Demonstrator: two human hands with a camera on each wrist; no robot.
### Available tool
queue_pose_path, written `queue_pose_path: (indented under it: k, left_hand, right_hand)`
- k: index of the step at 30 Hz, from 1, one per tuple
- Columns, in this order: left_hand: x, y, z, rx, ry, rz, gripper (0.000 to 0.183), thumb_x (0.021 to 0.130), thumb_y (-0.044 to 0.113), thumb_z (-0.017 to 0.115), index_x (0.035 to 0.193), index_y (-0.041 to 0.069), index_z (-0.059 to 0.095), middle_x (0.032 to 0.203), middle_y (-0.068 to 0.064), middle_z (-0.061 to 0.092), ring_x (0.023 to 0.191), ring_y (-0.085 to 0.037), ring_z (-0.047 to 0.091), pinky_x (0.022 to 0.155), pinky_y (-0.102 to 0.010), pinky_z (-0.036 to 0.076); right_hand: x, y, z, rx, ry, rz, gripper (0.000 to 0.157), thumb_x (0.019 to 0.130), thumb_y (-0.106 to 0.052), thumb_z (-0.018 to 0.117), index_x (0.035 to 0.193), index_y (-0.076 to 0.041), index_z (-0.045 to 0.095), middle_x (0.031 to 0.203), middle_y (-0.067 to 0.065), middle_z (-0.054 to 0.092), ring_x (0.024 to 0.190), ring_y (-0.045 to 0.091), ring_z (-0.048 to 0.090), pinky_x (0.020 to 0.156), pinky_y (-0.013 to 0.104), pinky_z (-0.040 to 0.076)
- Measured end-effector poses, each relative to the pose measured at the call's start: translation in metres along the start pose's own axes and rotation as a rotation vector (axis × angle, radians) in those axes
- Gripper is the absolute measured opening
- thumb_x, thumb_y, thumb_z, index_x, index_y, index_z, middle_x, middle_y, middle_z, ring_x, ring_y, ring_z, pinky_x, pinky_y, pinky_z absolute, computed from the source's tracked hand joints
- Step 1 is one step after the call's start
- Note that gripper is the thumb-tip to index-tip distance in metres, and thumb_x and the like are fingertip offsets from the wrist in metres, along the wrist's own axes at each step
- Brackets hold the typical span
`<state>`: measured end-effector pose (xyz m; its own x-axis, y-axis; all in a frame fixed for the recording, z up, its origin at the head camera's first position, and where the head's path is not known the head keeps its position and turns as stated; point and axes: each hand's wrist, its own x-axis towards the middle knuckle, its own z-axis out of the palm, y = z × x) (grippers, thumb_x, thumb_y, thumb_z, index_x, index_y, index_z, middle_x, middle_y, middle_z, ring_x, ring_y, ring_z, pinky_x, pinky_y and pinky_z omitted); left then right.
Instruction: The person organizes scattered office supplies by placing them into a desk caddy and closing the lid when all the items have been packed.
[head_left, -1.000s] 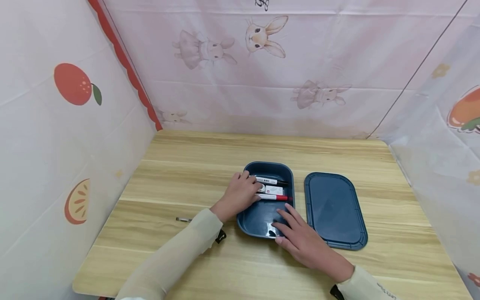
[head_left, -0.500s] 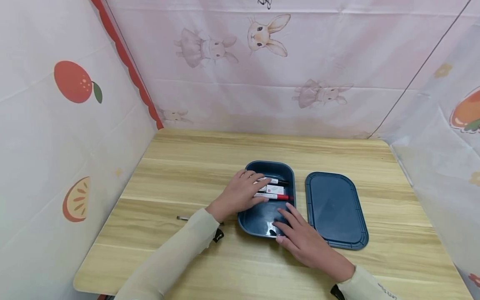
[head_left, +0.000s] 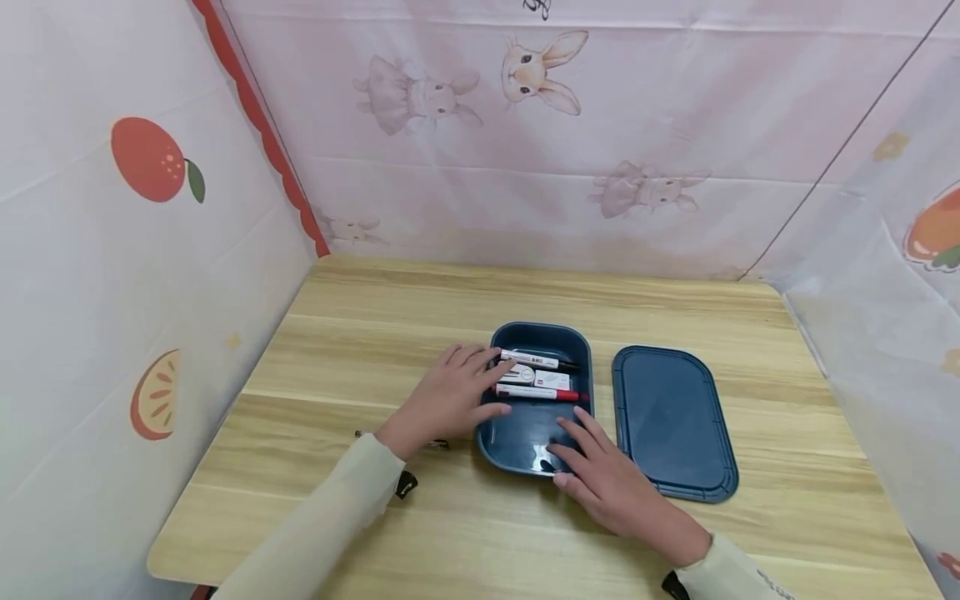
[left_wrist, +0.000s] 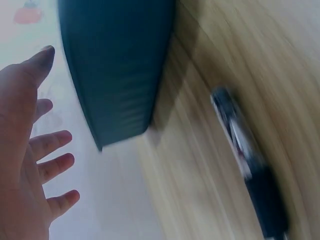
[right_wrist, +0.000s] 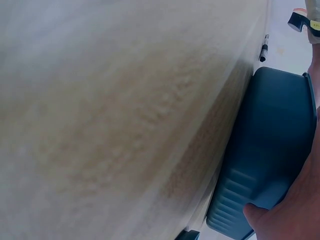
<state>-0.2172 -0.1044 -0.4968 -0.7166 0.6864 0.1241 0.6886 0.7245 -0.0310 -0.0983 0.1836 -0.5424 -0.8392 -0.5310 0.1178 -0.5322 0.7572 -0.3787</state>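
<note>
A dark blue plastic box (head_left: 517,437) stands uncovered on the table. Across its far half lie a black-capped marker (head_left: 532,359), a red-capped marker (head_left: 536,392), a white correction tape (head_left: 519,375) and a small white eraser-like block (head_left: 552,381). My left hand (head_left: 444,396) hovers at the box's left rim, fingers spread and nothing in them. At the near right corner my right hand (head_left: 618,483) holds the box, fingers over the rim and thumb on the outer wall. A pen (left_wrist: 247,160) lies left of the box, partly hidden by my left wrist in the head view.
The flat blue lid (head_left: 675,421) lies on the wooden table (head_left: 390,308) to the right of the box. Printed cloth walls (head_left: 465,192) enclose the table at the back and both sides.
My left hand has drawn back leftward from inside the box, uncovering the correction tape and the markers' left ends. The right hand stays where it was.
</note>
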Motion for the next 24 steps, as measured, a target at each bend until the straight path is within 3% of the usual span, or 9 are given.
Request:
queue_pose_path:
  k: [9, 20, 24]
  left_hand:
    - [-0.04, -0.023, -0.005, -0.05, 0.052, -0.107, 0.071, 0.099, 0.067, 0.048, 0.157, 0.027, 0.042, 0.16, -0.004, 0.043, 0.147, -0.029, 0.035, 0.121, -0.051, 0.025]
    - [-0.09, -0.042, 0.013, -0.138, 0.071, -0.254, 0.073, 0.099, 0.064, 0.053, 0.158, 0.023, 0.041, 0.155, -0.008, 0.048, 0.141, -0.033, 0.041, 0.119, -0.052, 0.027]
    - [-0.103, -0.043, 0.018, -0.177, 0.096, -0.278, 0.073, 0.099, 0.062, 0.055, 0.158, 0.021, 0.042, 0.153, -0.009, 0.05, 0.139, -0.036, 0.044, 0.117, -0.056, 0.029]
  right_hand:
    - [-0.001, -0.001, 0.001, -0.007, 0.003, 0.001, 0.048, 0.108, -0.048, 0.045, 0.143, -0.019, 0.061, 0.165, 0.008, 0.034, 0.158, 0.029, 0.006, 0.114, 0.06, 0.035]
    - [0.0, -0.002, 0.003, -0.018, 0.002, -0.009, 0.05, 0.108, -0.049, 0.045, 0.145, -0.02, 0.059, 0.165, 0.009, 0.033, 0.158, 0.029, 0.006, 0.114, 0.06, 0.036]
    - [-0.001, -0.001, 0.001, -0.027, -0.007, 0.004, 0.051, 0.108, -0.051, 0.043, 0.146, -0.021, 0.058, 0.166, 0.007, 0.032, 0.158, 0.028, 0.005, 0.114, 0.059, 0.035]
